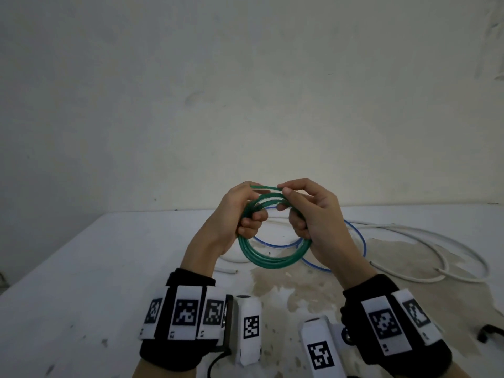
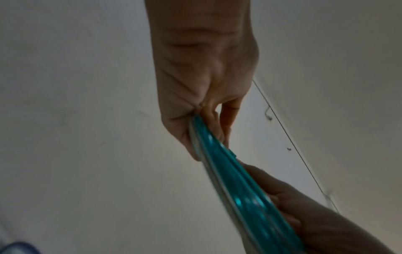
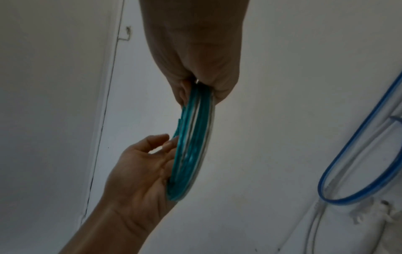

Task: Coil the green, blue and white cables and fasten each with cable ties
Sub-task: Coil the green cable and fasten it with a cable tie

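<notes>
The green cable (image 1: 272, 258) is wound into a round coil of several loops, held upright above the table between both hands. My left hand (image 1: 242, 211) grips the coil's left side, fingers curled round the strands. My right hand (image 1: 305, 211) grips the right side, thumb and forefinger pinching the top strand. In the left wrist view the green cable (image 2: 234, 180) runs edge-on from my left hand (image 2: 206, 106) to the right hand (image 2: 304, 214). In the right wrist view the green cable (image 3: 193, 141) spans both hands. The blue cable (image 1: 360, 238) and white cable (image 1: 436, 241) lie loose on the table behind.
The white table (image 1: 81, 282) is worn and stained near the middle. A black clip-like object (image 1: 488, 332) lies at the right front edge. A plain wall rises behind. The blue cable (image 3: 359, 154) loops at the right in the right wrist view.
</notes>
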